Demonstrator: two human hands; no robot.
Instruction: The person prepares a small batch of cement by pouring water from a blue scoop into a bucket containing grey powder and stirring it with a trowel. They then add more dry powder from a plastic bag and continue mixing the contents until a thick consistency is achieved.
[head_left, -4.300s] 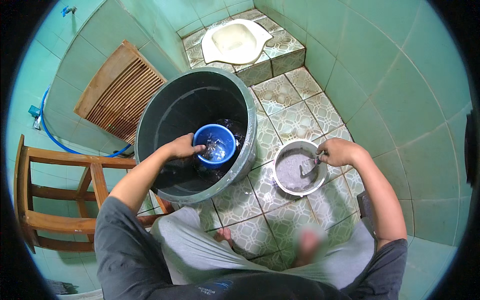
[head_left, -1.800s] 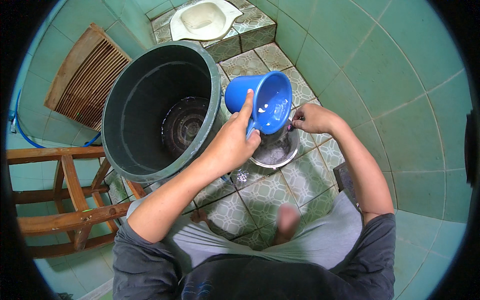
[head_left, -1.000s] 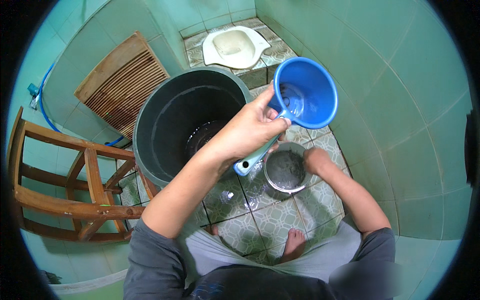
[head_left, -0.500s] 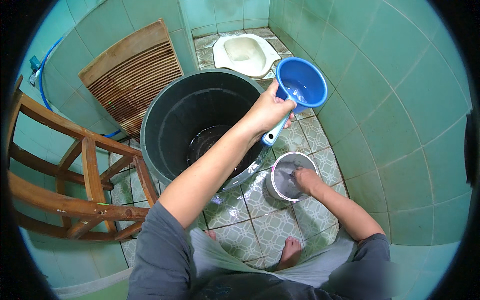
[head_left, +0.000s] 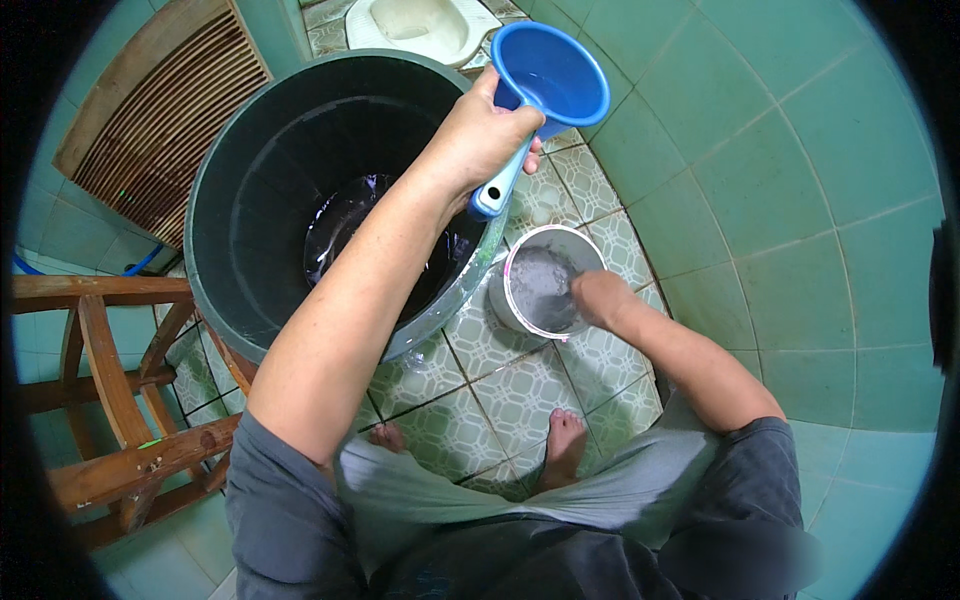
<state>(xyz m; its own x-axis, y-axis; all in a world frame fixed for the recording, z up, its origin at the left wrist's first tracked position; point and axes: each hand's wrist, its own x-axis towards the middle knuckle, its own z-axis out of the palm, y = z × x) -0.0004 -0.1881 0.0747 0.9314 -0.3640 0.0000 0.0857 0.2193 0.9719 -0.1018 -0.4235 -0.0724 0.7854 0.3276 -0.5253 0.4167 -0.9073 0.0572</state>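
Note:
My left hand [head_left: 485, 135] grips a blue plastic dipper [head_left: 560, 90] near the top of its light blue handle. The dipper is held up beyond the right rim of a large dark tub [head_left: 225, 190], mouth facing up, and its inside looks wet. Below it, on the floor, stands a small white bucket [head_left: 508, 298] with grey, wet-looking contents [head_left: 540, 275]. My right hand [head_left: 602, 298] reaches over the bucket's right rim and down into it. Its fingers are hidden from view. Some dark water [head_left: 335, 225] lies at the bottom of the tub.
A wooden frame [head_left: 110, 370] stands on the left, and a slatted wooden board [head_left: 160, 110] leans on the wall behind. A squat toilet [head_left: 470, 30] is at the far end. A green tiled wall [head_left: 760, 200] closes off the right. My bare feet are on patterned floor tiles [head_left: 470, 440].
The whole view has shifted, so the tub, bucket and dipper appear higher and farther left. My right hand has drawn toward the bucket's right rim. My left hand keeps hold of the dipper.

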